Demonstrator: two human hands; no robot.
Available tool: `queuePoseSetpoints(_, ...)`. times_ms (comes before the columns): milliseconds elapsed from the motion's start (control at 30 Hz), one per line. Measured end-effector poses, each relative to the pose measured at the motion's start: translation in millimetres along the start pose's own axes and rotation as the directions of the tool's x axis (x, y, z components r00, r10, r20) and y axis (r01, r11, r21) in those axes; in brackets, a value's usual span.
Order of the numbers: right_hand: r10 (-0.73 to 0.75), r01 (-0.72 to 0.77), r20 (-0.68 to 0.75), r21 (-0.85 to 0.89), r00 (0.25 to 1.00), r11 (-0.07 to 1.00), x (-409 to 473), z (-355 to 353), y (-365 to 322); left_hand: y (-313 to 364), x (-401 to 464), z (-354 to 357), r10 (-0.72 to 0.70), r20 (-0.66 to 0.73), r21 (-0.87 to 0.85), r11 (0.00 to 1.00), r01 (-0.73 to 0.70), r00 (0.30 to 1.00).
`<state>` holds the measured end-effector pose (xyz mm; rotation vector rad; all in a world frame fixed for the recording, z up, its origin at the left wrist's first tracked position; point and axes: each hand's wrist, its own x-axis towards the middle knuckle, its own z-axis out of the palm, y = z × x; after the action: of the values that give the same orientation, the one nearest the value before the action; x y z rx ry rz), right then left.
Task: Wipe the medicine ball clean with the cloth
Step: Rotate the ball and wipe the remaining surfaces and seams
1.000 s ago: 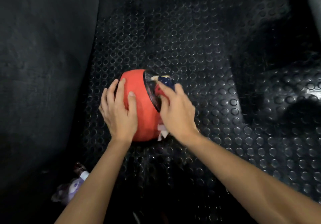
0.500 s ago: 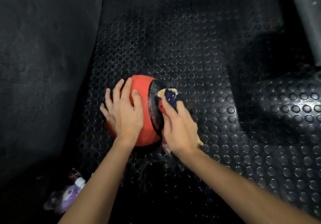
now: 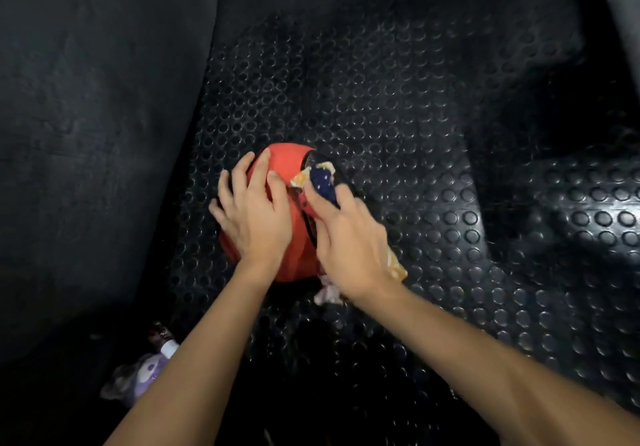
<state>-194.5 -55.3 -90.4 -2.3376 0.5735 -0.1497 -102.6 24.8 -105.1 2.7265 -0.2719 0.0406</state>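
Head view: we look down on our two bare hands working at a red ball (image 3: 289,165) that sits on a black studded rubber floor (image 3: 433,140). Our left hand (image 3: 254,215) lies spread over the ball's top and near side, fingers straight and a little apart, pressing it in place. Just to the right of it, our right hand (image 3: 349,244) presses a patterned cloth (image 3: 322,182) against the ball's black band (image 3: 309,229), fingers laid over the cloth; we cannot tell whether they curl round it. The cloth's dark blue and orange end sticks out beyond the fingertips, and a pale end hangs out below the wrist. Down beside our left forearm, well apart from the ball, lies a small purple and white bottle (image 3: 152,366).
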Motion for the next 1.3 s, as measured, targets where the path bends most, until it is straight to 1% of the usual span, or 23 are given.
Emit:
queuePoseSetpoints(67,0.048,-0.049,-0.029,-0.013,0.998,0.999,29.4,0.6,8.9,-1.5,-3.9,-1.0,0.016,0.010,-0.001,1.000,-0.016,1.000)
queuePoseSetpoints(133,0.135,-0.134,0.061,-0.034,0.989,0.990,73.5,-1.5,18.6,-1.7,-8.6,-0.1,0.021,0.007,0.009,1.000,-0.021,1.000)
queuePoseSetpoints(167,0.172,-0.170,0.116,-0.027,0.978,0.985,87.6,-4.4,21.2,-0.8,-9.7,0.6,0.017,0.000,0.017,1.000,-0.017,1.000)
queuePoseSetpoints(200,0.189,-0.188,0.139,-0.027,0.972,0.982,93.4,-4.8,22.3,0.9,-8.6,1.4,0.011,-0.006,0.019,1.000,-0.010,1.000)
queuePoseSetpoints(233,0.175,-0.172,0.130,-0.034,0.976,0.985,89.8,-5.1,20.8,3.4,-5.6,2.1,0.003,-0.008,0.013,1.000,-0.003,1.000)
queuePoseSetpoints(300,0.095,-0.091,0.056,-0.058,0.994,0.994,59.3,-5.9,12.0,7.4,1.1,4.3,-0.017,-0.002,-0.006,1.000,0.017,1.000)
queuePoseSetpoints(367,0.008,-0.008,0.007,-0.044,1.000,0.999,21.6,-5.0,-0.3,5.7,2.2,3.9,-0.025,-0.005,-0.010,1.000,0.025,1.000)
queuePoseSetpoints(433,-0.005,0.004,-0.011,-0.063,1.000,0.998,12.6,-2.4,0.6,1.2,-3.7,2.1,-0.001,-0.009,-0.012,1.000,0.001,1.000)
queuePoseSetpoints(500,0.083,-0.082,0.010,-0.069,0.997,0.994,43.7,-2.4,11.2,-1.8,-12.0,0.7,0.030,-0.011,0.000,1.000,-0.030,0.999)
queuePoseSetpoints(567,0.191,-0.188,0.128,-0.041,0.973,0.981,83.3,-6.5,19.6,0.2,-14.8,2.0,0.030,-0.019,0.014,0.999,-0.030,0.999)
queuePoseSetpoints(600,0.222,-0.221,0.181,-0.027,0.958,0.975,94.8,-9.3,21.2,2.1,-14.6,3.2,0.026,-0.029,0.022,0.999,-0.025,0.999)
queuePoseSetpoints(633,0.221,-0.218,0.187,-0.034,0.957,0.975,98.4,-10.2,21.8,4.5,-12.9,4.3,0.029,-0.039,0.030,0.999,-0.028,0.999)
queuePoseSetpoints(700,0.149,-0.140,0.113,-0.080,0.982,0.987,80.1,-9.3,20.5,9.5,-8.2,7.1,0.036,-0.036,0.036,0.999,-0.035,0.999)
queuePoseSetpoints(767,0.075,-0.071,0.039,-0.084,0.996,0.994,42.3,-10.4,16.3,11.8,-7.0,8.7,0.035,-0.029,0.033,0.999,-0.034,0.999)
queuePoseSetpoints(867,0.000,0.003,0.042,-0.080,0.999,0.997,-9.6,-5.5,10.4,9.6,-11.0,7.5,0.051,-0.038,0.044,0.998,-0.049,0.998)
queuePoseSetpoints(933,0.000,0.001,0.011,-0.093,1.000,0.996,-8.9,-4.8,11.4,6.1,-15.0,6.7,0.067,-0.038,0.057,0.996,-0.065,0.997)
queuePoseSetpoints(1000,0.040,-0.043,-0.044,-0.066,0.998,0.997,16.7,-3.1,12.2,3.3,-15.3,5.8,0.069,-0.035,0.060,0.996,-0.067,0.997)
queuePoseSetpoints(1033,0.077,-0.079,-0.024,-0.047,0.997,0.996,34.4,-3.7,13.4,3.0,-13.8,5.9,0.058,-0.036,0.050,0.997,-0.056,0.998)
queuePoseSetpoints(1100,0.161,-0.161,0.088,-0.006,0.983,0.987,68.7,-6.9,17.7,5.3,-12.1,6.1,0.029,-0.035,0.040,0.999,-0.028,0.999)
queuePoseSetpoints(1133,0.180,-0.182,0.123,0.005,0.976,0.983,80.2,-9.3,19.0,7.8,-11.6,6.8,0.020,-0.036,0.043,0.999,-0.018,0.999)
queuePoseSetpoints(1200,0.152,-0.150,0.094,-0.029,0.984,0.988,78.6,-11.3,19.2,11.9,-10.0,8.7,0.004,-0.040,0.045,0.999,-0.002,0.999)
queuePoseSetpoints(1267,0.070,-0.069,0.007,-0.066,0.998,0.995,44.5,-4.8,15.9,11.7,-7.7,8.7,0.000,-0.034,0.040,0.999,0.001,0.999)
queuePoseSetpoints(1300,0.040,-0.041,-0.017,-0.055,0.999,0.998,20.9,-0.2,13.0,10.2,-5.8,8.3,-0.006,-0.028,0.032,0.999,0.007,1.000)
